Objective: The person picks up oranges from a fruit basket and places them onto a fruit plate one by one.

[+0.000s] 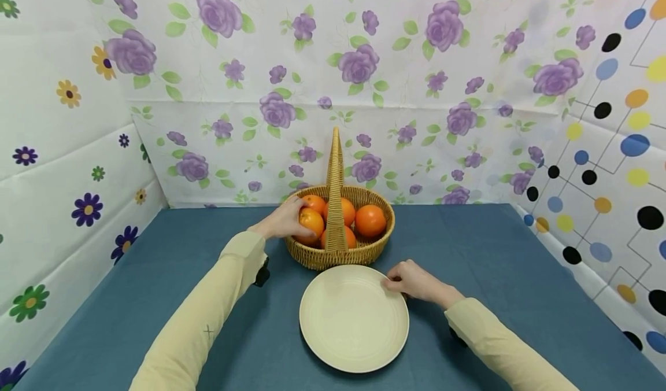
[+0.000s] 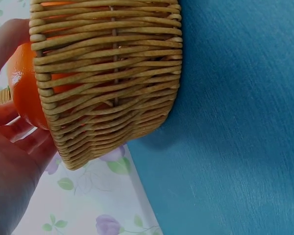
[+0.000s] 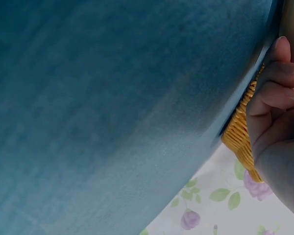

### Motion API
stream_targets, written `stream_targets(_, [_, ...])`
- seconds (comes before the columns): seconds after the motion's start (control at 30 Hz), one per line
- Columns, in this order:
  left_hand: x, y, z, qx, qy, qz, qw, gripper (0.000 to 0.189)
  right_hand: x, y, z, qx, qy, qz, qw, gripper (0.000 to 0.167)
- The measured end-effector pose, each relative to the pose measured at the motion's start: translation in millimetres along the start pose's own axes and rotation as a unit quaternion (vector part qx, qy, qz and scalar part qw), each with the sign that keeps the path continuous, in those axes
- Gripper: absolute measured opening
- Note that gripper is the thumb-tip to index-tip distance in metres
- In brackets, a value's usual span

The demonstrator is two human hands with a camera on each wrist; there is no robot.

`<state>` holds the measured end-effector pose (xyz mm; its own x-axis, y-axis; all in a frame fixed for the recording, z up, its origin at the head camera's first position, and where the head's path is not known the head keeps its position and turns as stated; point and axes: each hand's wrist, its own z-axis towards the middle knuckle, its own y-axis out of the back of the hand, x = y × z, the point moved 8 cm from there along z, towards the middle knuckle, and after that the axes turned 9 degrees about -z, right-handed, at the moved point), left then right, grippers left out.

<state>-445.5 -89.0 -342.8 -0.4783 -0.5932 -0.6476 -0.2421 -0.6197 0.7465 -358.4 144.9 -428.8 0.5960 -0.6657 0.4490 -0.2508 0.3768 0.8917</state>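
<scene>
My left hand reaches over the left rim of a wicker basket and grips an orange, thumb and fingers around its sides. In the left wrist view the same orange shows above the basket's rim, with fingers behind it. Several more oranges lie in the basket, among them one orange on the right. A round cream plate lies in front of the basket. At its upper right edge my right hand pinches the rim, its fingers curled; the right wrist view shows these curled fingers close up.
The basket's tall arched handle rises over the oranges. A blue cloth covers the table. Behind it hangs a white sheet with purple flowers; patterned sheets also close off the left and right sides.
</scene>
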Motion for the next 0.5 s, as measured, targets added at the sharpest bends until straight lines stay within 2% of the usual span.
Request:
stream_targets(0.17, [-4.5, 4.4, -0.3, -0.017, -0.007, 0.012, 0.9998, 0.068, 0, 1, 0.8, -0.001, 0.002, -0.005, 1.0, 0.035])
stream_targets(0.5, [-0.3, 11.9, -2.7, -0.044, 0.016, 0.012, 0.9989, 0.071, -1, 0, 0.3, -0.001, 0.001, -0.003, 1.0, 0.034])
